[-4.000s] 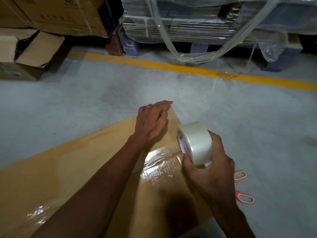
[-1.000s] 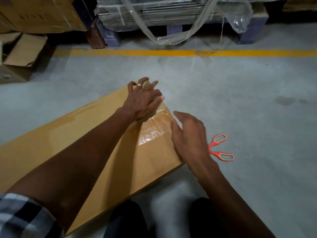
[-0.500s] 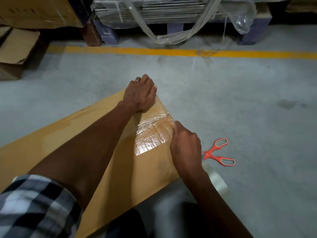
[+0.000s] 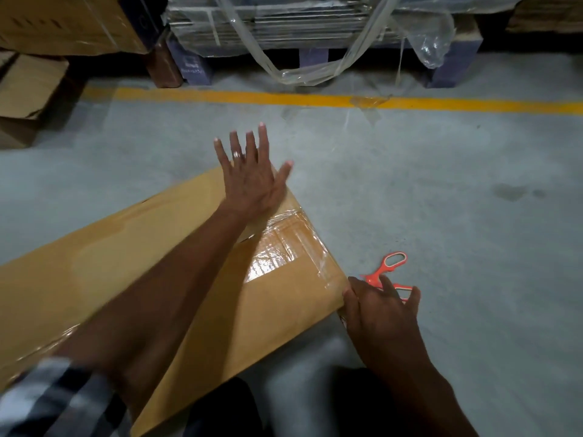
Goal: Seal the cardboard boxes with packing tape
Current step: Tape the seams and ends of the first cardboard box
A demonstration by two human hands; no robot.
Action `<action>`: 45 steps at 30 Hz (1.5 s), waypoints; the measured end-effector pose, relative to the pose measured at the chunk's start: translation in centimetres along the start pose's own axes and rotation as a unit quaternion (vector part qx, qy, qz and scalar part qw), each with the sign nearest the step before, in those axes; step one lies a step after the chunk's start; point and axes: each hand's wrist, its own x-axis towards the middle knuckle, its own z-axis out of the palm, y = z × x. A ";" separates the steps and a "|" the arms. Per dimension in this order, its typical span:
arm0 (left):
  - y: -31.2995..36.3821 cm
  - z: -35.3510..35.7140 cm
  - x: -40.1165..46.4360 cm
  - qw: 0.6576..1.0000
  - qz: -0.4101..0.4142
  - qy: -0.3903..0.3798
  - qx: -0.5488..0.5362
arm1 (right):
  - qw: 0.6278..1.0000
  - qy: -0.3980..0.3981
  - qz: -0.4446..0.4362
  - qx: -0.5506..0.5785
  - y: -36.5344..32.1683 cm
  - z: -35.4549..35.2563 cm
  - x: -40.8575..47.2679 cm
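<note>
Kneeling over the work, the person has a long flat cardboard box (image 4: 132, 279) lying on the concrete floor (image 4: 441, 200), its long axis running from near-left to far-right, so the taped end points away and to the right.

Nearest: right hand (image 4: 381, 307), fingers loose and spread, grasping nothing. Its thumb side touches the near-right corner of the box end; the fingers reach out over the floor toward the orange-handled scissors (image 4: 389, 268), which lie just beyond them, partly hidden by the hand.

Mid: a band of clear packing tape (image 4: 284, 247) crosses the top of the box close to that end and wraps over the right edge (wrinkled, glossy, looks pressed down). A second glossy band (image 4: 47, 345) shows at the near-left. No tape roll can be found in view.

Farther: left hand (image 4: 249, 181), raised over the far corner of the box, fingers straight and splayed, holding nothing; whether the palm heel touches the cardboard cannot be told. A ring sits on one finger.

Judgement: this end reads as sealed. Next move likely turns on the box's long axis, turning or shifting it; the right hand is nearer the scissors and the box end.

Far: a yellow floor line (image 4: 220, 97), then a film-wrapped pallet (image 4: 315, 23) and open cartons (image 4: 28, 83) at left.
</note>
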 end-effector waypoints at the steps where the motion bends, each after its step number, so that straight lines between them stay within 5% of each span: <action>1: 1.4 -0.5 -3.5 0.999 0.017 -0.018 -0.035 | 0.998 -0.027 0.014 0.062 0.7 0.0 0.1; 4: 4.7 -0.5 -17.0 0.988 0.049 -0.127 -0.069 | 0.939 -0.114 -0.002 0.326 2.6 -0.3 0.7; 6: 5.0 0.6 -23.0 0.990 0.033 -0.134 -0.016 | 0.908 -0.147 -0.005 0.392 3.1 -0.6 1.2; 17: 0.6 3.5 -22.2 0.990 0.105 0.052 0.081 | 0.902 -0.128 0.033 0.411 0.7 -1.1 0.5; 25: -6.6 1.2 -13.9 0.958 0.271 -0.012 0.090 | 0.885 -0.041 0.095 0.454 -6.5 1.1 0.1; 28: -6.5 1.1 -12.0 0.963 0.254 0.013 0.084 | 0.864 -0.035 0.116 0.489 -8.4 1.7 0.8; 31: -4.3 1.5 -14.7 0.975 0.155 0.146 -0.068 | 0.832 -0.056 0.138 0.534 -8.8 1.8 0.8; 33: -1.3 1.9 -18.8 0.936 -0.010 0.208 -0.284 | 0.812 -0.054 0.155 0.560 -8.7 2.2 0.3; 35: 1.1 2.1 -21.9 0.856 -0.122 0.155 -0.479 | 0.797 -0.041 0.169 0.578 -8.6 3.0 -0.3; 37: 2.1 2.7 -22.8 0.793 -0.142 0.062 -0.590 | 0.785 -0.037 0.178 0.592 -8.4 3.7 -0.6; 42: 0.6 4.0 -22.3 0.739 -0.164 -0.036 -0.653 | 0.734 -0.063 0.204 0.644 -7.5 4.0 -0.4; 45: -0.1 5.1 -22.8 0.742 -0.163 -0.089 -0.645 | 0.742 -0.080 0.222 0.628 -7.8 4.4 -0.5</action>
